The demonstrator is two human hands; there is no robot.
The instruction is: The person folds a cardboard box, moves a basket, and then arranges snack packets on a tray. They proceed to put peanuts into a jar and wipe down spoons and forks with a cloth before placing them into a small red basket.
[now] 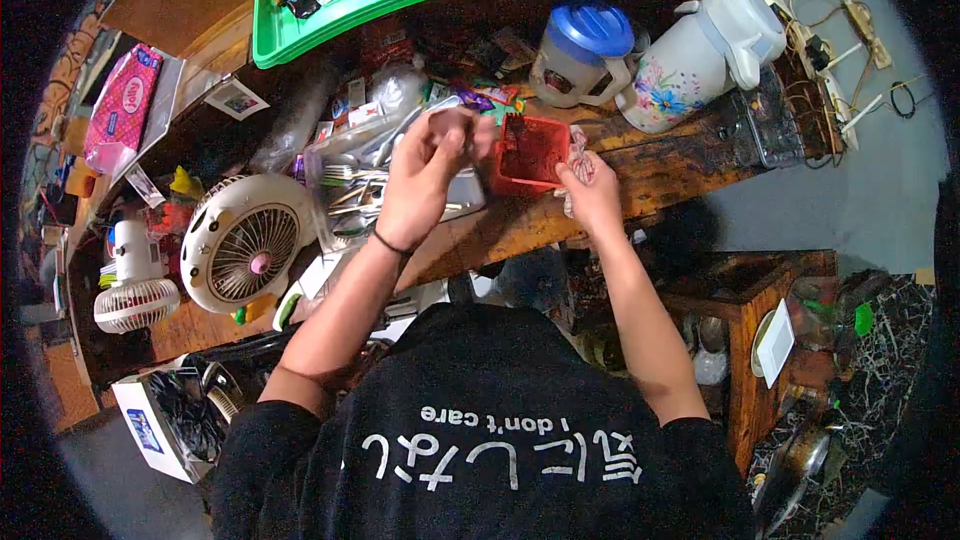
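My right hand (pixel 592 190) grips the near right edge of a red plastic container (pixel 522 184), thumb on its rim. A crumpled, patterned cloth (pixel 577 145) is bunched between that hand and the container's side. My left hand (pixel 428 170), with a dark band at the wrist, is raised just left of the container. Its fingers curve inward but are smeared by motion, so I cannot tell what they hold. Below and left of it lies a clear plastic tray (pixel 316 202) of forks and spoons (pixel 352 190).
A blue-lidded pitcher (pixel 588 32) and a floral thermos jug (pixel 690 60) stand right of the container on the wooden table (pixel 690 165). A green tray (pixel 350 25) with snack packets sits above. Two small fans (pixel 250 245) (pixel 137 280) are on the left.
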